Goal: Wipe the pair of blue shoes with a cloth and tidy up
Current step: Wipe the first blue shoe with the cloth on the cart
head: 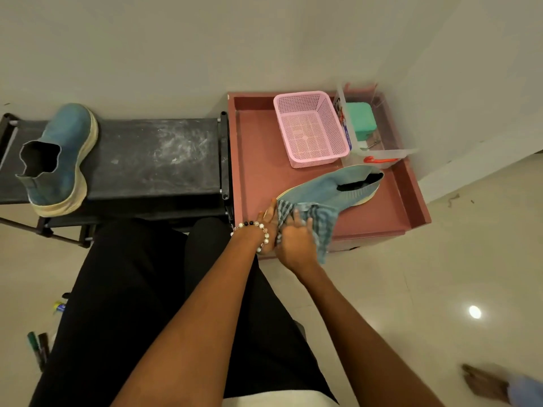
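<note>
Plain corner of a tiled room.
Pale walls (205, 39) meet glossy cream floor tiles (440, 274); a black rack (152, 160) stands beside a pink-brown cabinet (411, 212); a light glare (474, 312) shines.

I saw a knitted, matt blue shoe (329, 186) under a checked woven cloth (320, 221). The other shoe (63, 154) looked suede-like with a rough pale sole. The rack (152, 154) was scuffed black fabric; the basket (308, 127) perforated plastic; the floor (440, 274) glossy tile.
</note>
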A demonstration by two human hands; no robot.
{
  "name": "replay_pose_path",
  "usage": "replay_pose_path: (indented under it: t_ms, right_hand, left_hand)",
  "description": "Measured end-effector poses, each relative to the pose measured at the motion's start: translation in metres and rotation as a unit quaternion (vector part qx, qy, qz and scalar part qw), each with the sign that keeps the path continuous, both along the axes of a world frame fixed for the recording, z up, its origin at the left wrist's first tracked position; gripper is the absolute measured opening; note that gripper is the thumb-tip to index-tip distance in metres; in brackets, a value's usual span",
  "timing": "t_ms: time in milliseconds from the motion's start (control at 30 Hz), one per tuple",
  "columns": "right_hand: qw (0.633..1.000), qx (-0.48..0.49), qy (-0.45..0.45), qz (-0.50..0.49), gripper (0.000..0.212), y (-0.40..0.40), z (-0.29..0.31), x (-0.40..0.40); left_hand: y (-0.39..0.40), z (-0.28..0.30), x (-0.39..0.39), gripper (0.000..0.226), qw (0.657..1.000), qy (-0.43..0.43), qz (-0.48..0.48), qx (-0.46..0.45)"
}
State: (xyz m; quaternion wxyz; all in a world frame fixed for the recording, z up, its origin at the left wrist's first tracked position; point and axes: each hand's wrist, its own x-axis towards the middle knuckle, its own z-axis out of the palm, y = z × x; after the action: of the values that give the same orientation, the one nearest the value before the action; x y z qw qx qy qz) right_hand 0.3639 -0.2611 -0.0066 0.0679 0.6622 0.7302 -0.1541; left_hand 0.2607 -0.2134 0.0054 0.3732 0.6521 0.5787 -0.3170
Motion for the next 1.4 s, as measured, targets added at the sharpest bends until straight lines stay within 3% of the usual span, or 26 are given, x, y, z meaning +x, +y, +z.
replay_pose_path:
  t_ms: [100,167,233,367,500,600,667,733,867,967,1067,1167,1300,1400]
  right_hand:
    - [0.995,-0.005,0.094,0.038,0.051,0.001,0.000,0.024]
    - [0.991,0.017,0.038,0.124,0.059,0.007,0.004,0.060]
    - [0.983,0.063,-0.053,0.164,0.061,0.018,0.008,0.090]
    - [0.983,0.104,-0.142,0.049,0.040,0.028,0.005,0.091]
    - [0.996,0.040,-0.027,-0.072,0.031,0.012,0.004,0.027]
    - [0.997,0.036,0.066,-0.007,0.041,0.001,0.006,0.014]
    - [0.996,0.043,0.043,0.062,0.048,0.008,0.005,0.038]
    - [0.995,0.053,-0.039,0.077,0.047,0.020,0.002,0.071]
    - [0.982,0.055,-0.172,-0.048,0.031,0.035,0.007,0.086]
    - [0.989,0.002,-0.137,-0.063,0.031,0.038,0.007,0.046]
    - [0.998,-0.034,-0.037,0.038,0.052,0.025,-0.002,0.023]
    - [0.994,-0.048,0.042,0.093,0.069,0.023,0.007,0.058]
    - [0.993,0.030,-0.084,0.073,0.062,0.038,0.012,0.106]
    - [0.993,0.037,-0.108,-0.009,0.047,0.036,0.009,0.071]
  left_hand:
    - [0.012,-0.044,-0.009,0.102,0.998,-0.038,-0.039,-0.014]
    - [0.018,-0.080,-0.009,0.112,0.997,-0.046,-0.051,0.021]
    - [-0.001,-0.031,-0.001,0.094,0.994,-0.071,-0.059,0.063]
    - [-0.008,-0.026,0.002,0.087,0.987,-0.098,-0.056,0.115]
    - [-0.006,-0.024,0.003,0.092,0.990,-0.085,-0.075,0.088]
    - [-0.001,-0.029,-0.002,0.100,0.994,-0.067,-0.070,0.059]
    - [-0.002,-0.029,-0.003,0.099,0.992,-0.065,-0.084,0.065]
    - [-0.005,-0.028,0.000,0.090,0.989,-0.067,-0.099,0.082]
    - [-0.007,-0.023,0.005,0.088,0.986,-0.085,-0.090,0.114]
    - [-0.006,-0.021,0.004,0.091,0.988,-0.083,-0.089,0.096]
    - [-0.004,-0.023,0.002,0.094,0.991,-0.077,-0.086,0.075]
    - [-0.007,-0.021,0.004,0.090,0.988,-0.072,-0.101,0.088]
    - [-0.010,-0.019,0.005,0.086,0.985,-0.089,-0.093,0.115]
    - [-0.009,-0.021,0.005,0.088,0.985,-0.089,-0.093,0.113]
